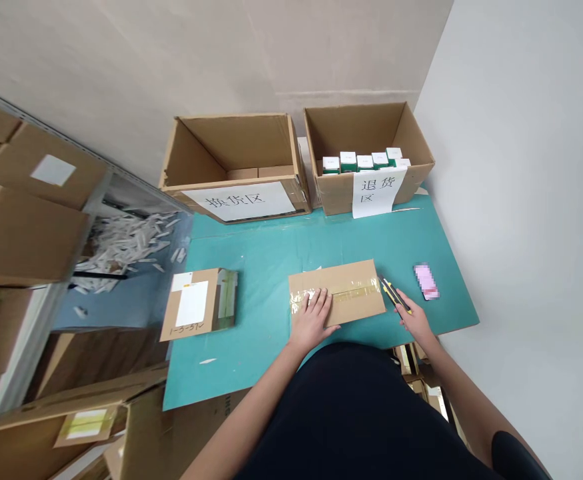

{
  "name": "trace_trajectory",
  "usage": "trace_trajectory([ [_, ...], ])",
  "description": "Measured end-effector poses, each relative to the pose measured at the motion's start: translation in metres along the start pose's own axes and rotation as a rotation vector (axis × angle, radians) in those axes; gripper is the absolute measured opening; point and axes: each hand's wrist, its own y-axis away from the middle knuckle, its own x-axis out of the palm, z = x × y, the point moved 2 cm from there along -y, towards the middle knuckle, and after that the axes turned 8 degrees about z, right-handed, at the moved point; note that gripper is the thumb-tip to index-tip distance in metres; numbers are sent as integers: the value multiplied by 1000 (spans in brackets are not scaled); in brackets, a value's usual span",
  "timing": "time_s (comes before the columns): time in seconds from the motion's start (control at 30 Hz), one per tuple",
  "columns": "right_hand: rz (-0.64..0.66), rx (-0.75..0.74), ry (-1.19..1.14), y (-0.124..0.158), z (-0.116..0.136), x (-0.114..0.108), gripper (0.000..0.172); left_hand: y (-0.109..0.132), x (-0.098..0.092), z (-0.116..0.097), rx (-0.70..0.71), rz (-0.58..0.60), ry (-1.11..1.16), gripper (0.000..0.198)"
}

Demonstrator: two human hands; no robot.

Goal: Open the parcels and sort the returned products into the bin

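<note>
A flat cardboard box (354,277), sealed along its middle with clear yellowish tape, lies in front of me on the green table (266,253). Fingers spread, my left hand (312,318) rests flat on the left part of its top. My right hand (411,318) grips a yellow and black utility knife (395,293) beside the box's right end. The knife's tip points up and left, close to the box's right edge; whether it touches the cardboard I cannot tell.
Two large open cartons with paper signs stand at the back, the left carton (221,190) and the right carton (336,193), which holds several white-and-green boxes (364,162). A labelled box (171,313) sits at left, a phone (426,281) at right. Shelved boxes (21,227) line the left side.
</note>
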Motion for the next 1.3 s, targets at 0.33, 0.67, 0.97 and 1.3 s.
trace_trajectory([
  [0.33, 62, 7, -56, 2, -5, -3, 77, 0, 4, 0, -6, -5, -15, 90],
  [0.67, 138, 3, -140, 5, -18, -2, 81, 1, 10, 3, 17, -34, 13, 93],
  [0.97, 185, 13, -198, 7, -35, 3, 80, 1, 13, 6, 20, -36, 26, 92],
  [1.3, 221, 9, -136, -6, -17, -18, 83, 0, 8, 6, 48, -43, 66, 85],
])
